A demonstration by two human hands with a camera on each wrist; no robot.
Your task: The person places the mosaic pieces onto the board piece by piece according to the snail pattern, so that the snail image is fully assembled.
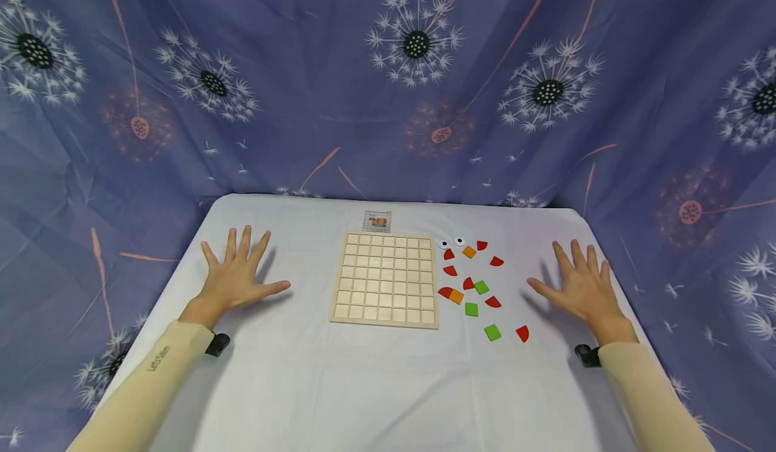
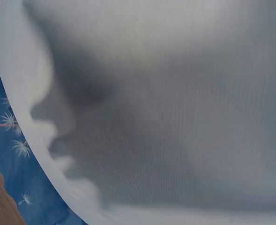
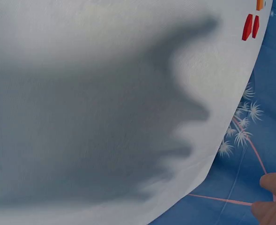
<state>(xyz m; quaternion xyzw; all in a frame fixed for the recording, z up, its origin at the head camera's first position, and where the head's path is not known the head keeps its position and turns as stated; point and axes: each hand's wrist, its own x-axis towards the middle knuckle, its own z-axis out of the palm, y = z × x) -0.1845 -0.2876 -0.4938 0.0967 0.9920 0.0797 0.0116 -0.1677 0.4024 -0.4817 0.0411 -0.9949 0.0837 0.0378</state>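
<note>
While a blue dandelion-print curtain (image 1: 303,135) hangs beyond the white-clothed table (image 1: 364,384), the gridded board (image 1: 384,279) lies flat upon it, one edge facing the person; its outline appears nearly square, so a long axis cannot be told. Coloured pieces (image 1: 481,287) lie scattered right of the board. The left hand (image 1: 235,280) is left of it, the right hand (image 1: 583,292) farther right; both are empty, fingers spread.

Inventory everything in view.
Board: 1, pale wood, mid-table
Card: 1, multicoloured, board's far edge
Wedges: 8, red, right of board
Squares: 3, green, right of board
Other squares: 2, orange, right of board
Eye discs: 2, white-and-black, right of board
Cloth: 1, white, on table
Backdrop: 1, blue floral, around table
Wrist cameras: 2, black, on wrists
Sleeves: 2, cream, forearms
Left hand: 1, bare, left of board
Right hand: 1, bare, right of pieces
</note>
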